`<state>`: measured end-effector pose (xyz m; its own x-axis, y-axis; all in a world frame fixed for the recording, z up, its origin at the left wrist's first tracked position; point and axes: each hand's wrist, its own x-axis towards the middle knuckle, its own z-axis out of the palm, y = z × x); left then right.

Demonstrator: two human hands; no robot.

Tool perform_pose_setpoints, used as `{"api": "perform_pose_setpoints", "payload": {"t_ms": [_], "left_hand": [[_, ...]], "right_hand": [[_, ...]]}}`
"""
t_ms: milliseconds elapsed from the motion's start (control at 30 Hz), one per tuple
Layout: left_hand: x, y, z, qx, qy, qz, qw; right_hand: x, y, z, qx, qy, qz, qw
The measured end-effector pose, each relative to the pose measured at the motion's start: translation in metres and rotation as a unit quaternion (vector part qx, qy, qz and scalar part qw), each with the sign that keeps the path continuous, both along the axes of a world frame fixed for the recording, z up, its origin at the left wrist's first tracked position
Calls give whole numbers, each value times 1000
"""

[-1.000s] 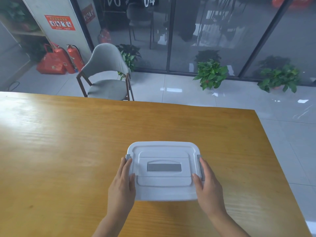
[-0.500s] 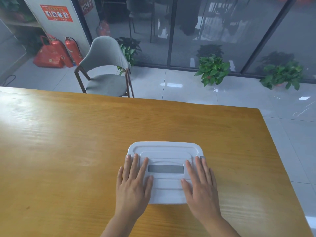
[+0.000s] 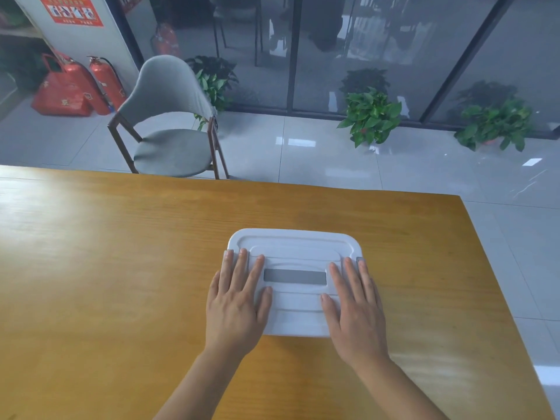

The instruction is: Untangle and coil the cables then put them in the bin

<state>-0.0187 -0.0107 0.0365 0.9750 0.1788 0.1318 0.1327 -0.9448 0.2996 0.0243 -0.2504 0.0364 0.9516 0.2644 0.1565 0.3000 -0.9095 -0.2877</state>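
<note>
Now both hands lie flat on top of the white bin point(image 3: 295, 247), where a second ago they were cupped against its two short sides at the grey latches. Half a second ago they had already moved up onto the lid, and they have hardly shifted since. From where I stand that reads as the lid being pressed home after the latches were dealt with, so I'd judge the task is at its very end. No cables show anywhere on the wooden table point(image 3: 121, 253), and whether they are inside the closed bin cannot be seen.

The left hand point(image 3: 235, 307) covers the lid's left part, fingers straight and slightly spread, fingertips reaching toward the far-left corner, thumb pointing in toward the grey handle strip point(image 3: 295, 277). It holds nothing; it only rests or presses. The right hand point(image 3: 354, 310) mirrors it on the right part, fingers straight, outer fingers close to the grey latch point(image 3: 360, 260) at that edge, thumb lying inward. It grips nothing either.

The bin sits on the table near its right end, directly under both palms, with the handle strip bare between the two thumbs. Beyond the table stand a grey chair point(image 3: 169, 122) and potted plants point(image 3: 371, 116) on the tiled floor
</note>
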Motion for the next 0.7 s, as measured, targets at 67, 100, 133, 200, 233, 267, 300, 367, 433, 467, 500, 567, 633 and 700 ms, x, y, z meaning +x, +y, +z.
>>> {"api": "perform_pose_setpoints", "payload": {"t_ms": [67, 100, 133, 200, 233, 267, 300, 367, 433, 467, 500, 567, 633, 700], "left_hand": [[21, 1, -1, 1, 1, -3, 1000], [32, 1, -1, 2, 0, -5, 1000], [42, 2, -1, 2, 1, -7, 1000], [64, 3, -2, 1, 8, -9, 1000], [74, 4, -1, 1, 11, -10, 1000], [85, 5, -1, 1, 14, -10, 1000], [95, 6, -1, 1, 16, -12, 1000], [114, 7, 0, -2, 22, -18, 1000], [131, 9, 2, -6, 22, -18, 1000], [139, 10, 2, -7, 25, -19, 999], [145, 10, 4, -8, 32, -21, 999], [154, 10, 5, -2, 51, -27, 998], [161, 11, 10, -3, 70, -33, 997], [167, 13, 15, 11, 94, -43, 995]], "right_hand": [[19, 1, 0, 1, 0, -3, 1000], [29, 1, -1, 1, -1, -5, 1000], [39, 1, -2, 0, -1, -6, 1000], [59, 2, -3, -2, 2, -12, 1000], [69, 2, -3, -2, 3, -15, 1000], [79, 3, -4, -1, 4, -17, 1000], [89, 4, -4, 1, 7, -19, 1000], [106, 5, -4, 0, 11, -21, 1000], [121, 7, -2, -4, 16, -27, 999], [129, 8, -1, -8, 27, -30, 999], [135, 9, 1, -16, 38, -31, 999], [143, 10, 5, -29, 58, -30, 997], [149, 11, 9, -31, 73, -30, 996], [153, 12, 15, -41, 97, -26, 994]]}}
